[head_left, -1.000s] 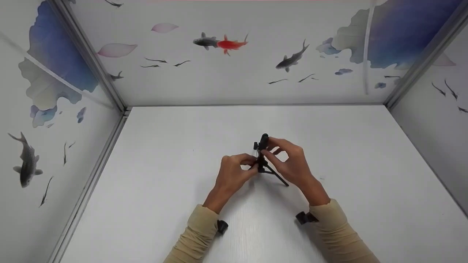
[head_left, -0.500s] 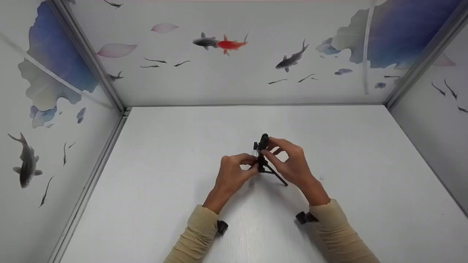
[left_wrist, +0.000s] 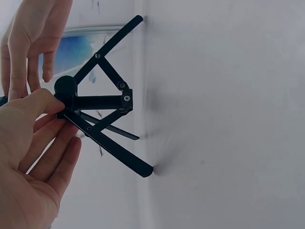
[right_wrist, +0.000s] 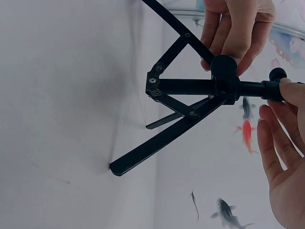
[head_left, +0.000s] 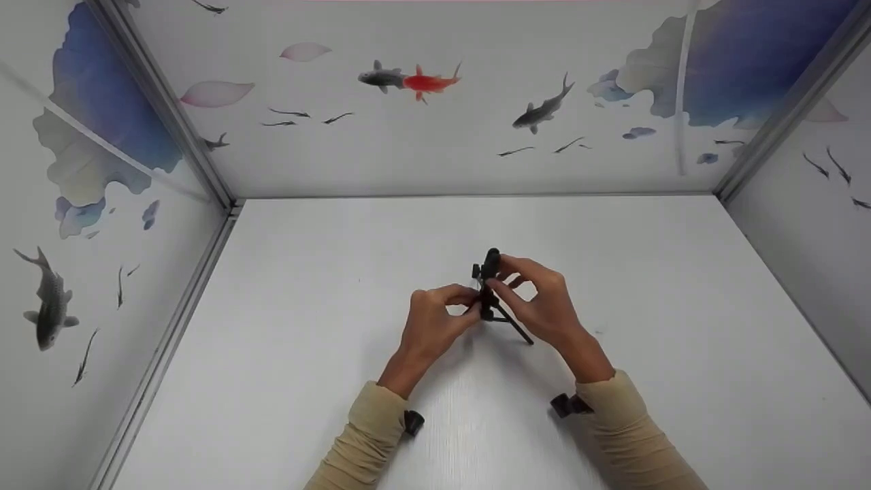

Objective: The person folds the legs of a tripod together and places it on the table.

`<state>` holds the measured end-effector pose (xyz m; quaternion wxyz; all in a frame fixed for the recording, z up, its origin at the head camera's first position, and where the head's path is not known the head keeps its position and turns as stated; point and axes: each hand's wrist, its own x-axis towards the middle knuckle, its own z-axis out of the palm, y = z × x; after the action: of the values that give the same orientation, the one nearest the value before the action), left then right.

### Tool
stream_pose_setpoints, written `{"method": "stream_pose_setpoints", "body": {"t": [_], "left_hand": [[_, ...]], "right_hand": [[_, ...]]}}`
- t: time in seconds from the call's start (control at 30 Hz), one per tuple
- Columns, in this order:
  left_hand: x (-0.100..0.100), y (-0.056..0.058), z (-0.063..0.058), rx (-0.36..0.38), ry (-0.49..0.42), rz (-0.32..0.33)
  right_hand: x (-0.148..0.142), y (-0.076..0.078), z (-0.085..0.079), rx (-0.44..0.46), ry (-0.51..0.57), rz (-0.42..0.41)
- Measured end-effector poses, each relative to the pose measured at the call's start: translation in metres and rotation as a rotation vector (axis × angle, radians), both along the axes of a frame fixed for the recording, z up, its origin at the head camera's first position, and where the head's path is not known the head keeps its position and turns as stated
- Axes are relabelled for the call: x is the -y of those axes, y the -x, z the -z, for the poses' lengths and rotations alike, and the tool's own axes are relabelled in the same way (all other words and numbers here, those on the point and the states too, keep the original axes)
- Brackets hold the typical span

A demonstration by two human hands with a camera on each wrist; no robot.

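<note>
Between the two hands a small black mini tripod (left_wrist: pixel 100 102) stands with its legs spread and braced by short struts. The left hand (head_left: pixel 432 323) pinches its hub with thumb and fingertips, right by a large round knob (right_wrist: pixel 224 67). Higher up, the right hand (head_left: pixel 544 306) grips the tripod's upper part between thumb and fingers. A smaller knob (right_wrist: pixel 278 74) sticks out beside the right thumb. One leg (head_left: pixel 518 328) slants toward the near right in the head view, and the wrist views show the leg tips at the white tabletop. The fingers partly cover the tripod's top.
A white tabletop (head_left: pixel 306 258) spreads around the hands. White panels printed with fish and lotus leaves enclose it, the back panel (head_left: pixel 449 150) rising behind. Below the sleeves, black wrist devices (head_left: pixel 414 423) sit close over the table.
The near-right leg's tip has drawn slightly inward, up and to the left in the head view. Both hands keep nearly the same place and hold on the tripod.
</note>
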<state>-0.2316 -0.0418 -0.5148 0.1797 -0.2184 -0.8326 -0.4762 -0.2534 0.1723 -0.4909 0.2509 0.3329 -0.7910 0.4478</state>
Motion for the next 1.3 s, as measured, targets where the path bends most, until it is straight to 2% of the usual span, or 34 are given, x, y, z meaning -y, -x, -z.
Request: {"method": "stream_pose_setpoints", "body": {"t": [1.3], "left_hand": [[-0.0014, -0.0008, -0.0014, -0.046, -0.044, -0.009]], "right_hand": [[-0.0005, 0.0005, -0.0012, 0.001, 0.003, -0.016]]}}
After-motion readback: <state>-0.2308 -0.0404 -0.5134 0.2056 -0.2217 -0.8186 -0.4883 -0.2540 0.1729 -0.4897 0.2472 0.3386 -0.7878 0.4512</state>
